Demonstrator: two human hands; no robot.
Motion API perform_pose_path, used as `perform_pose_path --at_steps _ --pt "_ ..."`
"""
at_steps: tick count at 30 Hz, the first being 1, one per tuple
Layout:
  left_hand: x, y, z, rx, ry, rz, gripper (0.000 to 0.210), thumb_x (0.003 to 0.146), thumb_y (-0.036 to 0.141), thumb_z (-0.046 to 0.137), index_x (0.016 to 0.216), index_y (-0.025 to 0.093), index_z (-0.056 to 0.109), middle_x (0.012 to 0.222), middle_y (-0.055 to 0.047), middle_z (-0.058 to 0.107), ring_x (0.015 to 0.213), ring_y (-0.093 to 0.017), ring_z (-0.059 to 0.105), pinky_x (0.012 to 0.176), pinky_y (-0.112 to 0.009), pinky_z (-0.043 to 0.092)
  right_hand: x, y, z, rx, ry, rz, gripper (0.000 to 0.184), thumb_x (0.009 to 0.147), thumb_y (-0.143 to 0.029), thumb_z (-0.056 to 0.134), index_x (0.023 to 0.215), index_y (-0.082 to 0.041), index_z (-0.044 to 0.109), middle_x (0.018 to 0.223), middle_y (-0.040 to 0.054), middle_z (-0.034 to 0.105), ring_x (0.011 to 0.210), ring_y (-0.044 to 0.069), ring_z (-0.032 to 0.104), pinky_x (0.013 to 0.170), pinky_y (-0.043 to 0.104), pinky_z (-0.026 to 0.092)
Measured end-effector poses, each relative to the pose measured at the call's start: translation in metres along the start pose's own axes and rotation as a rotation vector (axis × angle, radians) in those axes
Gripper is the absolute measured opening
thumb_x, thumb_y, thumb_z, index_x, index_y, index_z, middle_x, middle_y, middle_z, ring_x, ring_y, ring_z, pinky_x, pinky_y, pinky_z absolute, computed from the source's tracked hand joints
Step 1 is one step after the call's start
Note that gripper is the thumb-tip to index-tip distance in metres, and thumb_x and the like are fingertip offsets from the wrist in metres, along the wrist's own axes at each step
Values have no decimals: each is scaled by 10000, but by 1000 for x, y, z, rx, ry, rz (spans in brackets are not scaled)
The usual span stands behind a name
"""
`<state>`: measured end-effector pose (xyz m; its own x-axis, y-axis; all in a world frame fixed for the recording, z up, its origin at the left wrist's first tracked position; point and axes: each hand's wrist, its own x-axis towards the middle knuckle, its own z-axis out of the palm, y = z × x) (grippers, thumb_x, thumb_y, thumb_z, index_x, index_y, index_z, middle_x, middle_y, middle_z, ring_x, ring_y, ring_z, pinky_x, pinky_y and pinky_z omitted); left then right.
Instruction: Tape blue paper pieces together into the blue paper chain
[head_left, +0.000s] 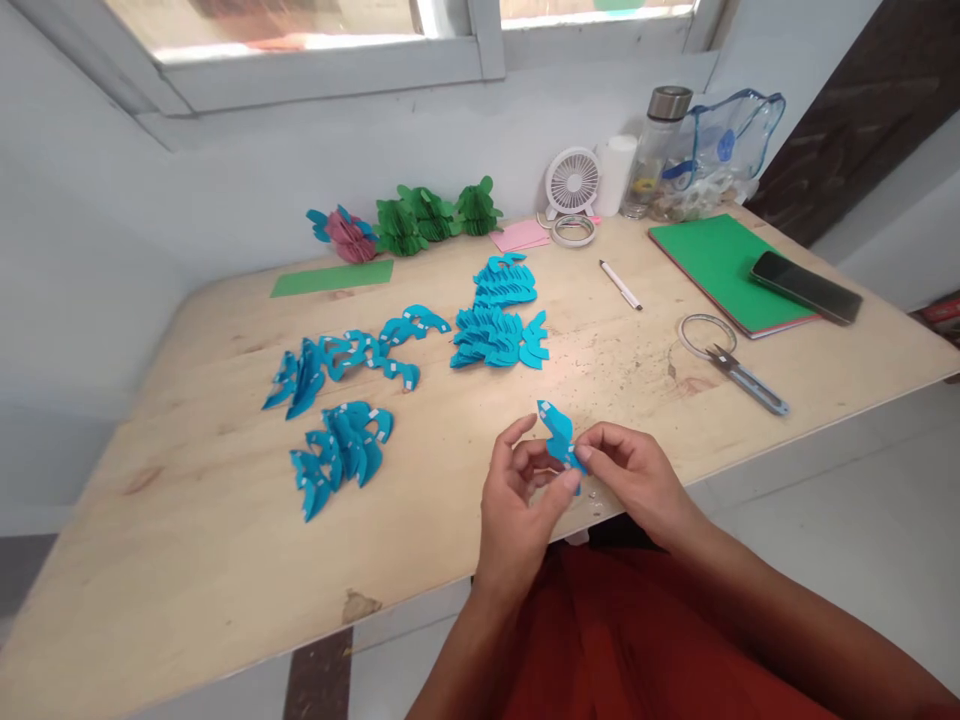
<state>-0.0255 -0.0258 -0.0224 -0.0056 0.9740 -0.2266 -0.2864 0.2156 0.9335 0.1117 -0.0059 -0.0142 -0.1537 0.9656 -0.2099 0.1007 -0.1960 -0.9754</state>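
A curved blue paper cutout (pixel 558 430) with small white patches of tape on it is held between both hands above the table's front edge. My left hand (pixel 521 495) pinches its lower part, thumb in front and fingers curled behind. The fingertips of my right hand (pixel 634 475) press together at its right edge, by one of the white patches. Farther back lies a bunch of plain blue cutouts (pixel 491 337), with another blue stack (pixel 506 283) just behind it. To the left, blue cutouts with white patches (pixel 349 445) lie in loose clusters.
Along the wall stand green folded paper shapes (pixel 431 215), a pink one (pixel 352 238), a small fan (pixel 573 182) and a bottle (pixel 658 150). On the right lie a pen (pixel 621 285), tape rolls (pixel 574 232), snips (pixel 750 381), green sheets (pixel 720 270) and a phone (pixel 806 287).
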Motion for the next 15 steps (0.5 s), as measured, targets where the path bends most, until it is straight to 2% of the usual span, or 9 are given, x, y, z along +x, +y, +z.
perform_pose_path --at_steps 2,5,8,15 --pt "-3 0 1 149 0 90 674 686 208 738 1287 254 435 1023 -47 642 915 -182 603 832 -317 456 0 1 0 -53 14 -37 167 822 -320 564 734 -181 595 685 -3 574 644 130 499 625 259 401" --pt "-4 0 2 229 16 107 630 699 202 717 1277 244 470 1005 -52 642 918 -191 606 842 -329 461 0 2 0 -97 24 -60 153 827 -300 547 740 -185 597 707 6 589 658 139 511 635 267 403" --pt "-2 2 2 160 24 64 515 724 224 689 1216 208 537 888 -43 659 888 -188 619 838 -323 468 0 1 -1 -126 22 -67 161 831 -308 538 738 -192 599 716 11 599 676 150 524 652 275 405" --pt "1 3 0 -1 10 -35 454 698 247 718 1133 179 609 884 -46 668 882 -174 613 833 -289 468 0 0 -2 -169 27 -73 156 824 -305 540 723 -199 596 677 -1 588 648 144 509 630 270 397"
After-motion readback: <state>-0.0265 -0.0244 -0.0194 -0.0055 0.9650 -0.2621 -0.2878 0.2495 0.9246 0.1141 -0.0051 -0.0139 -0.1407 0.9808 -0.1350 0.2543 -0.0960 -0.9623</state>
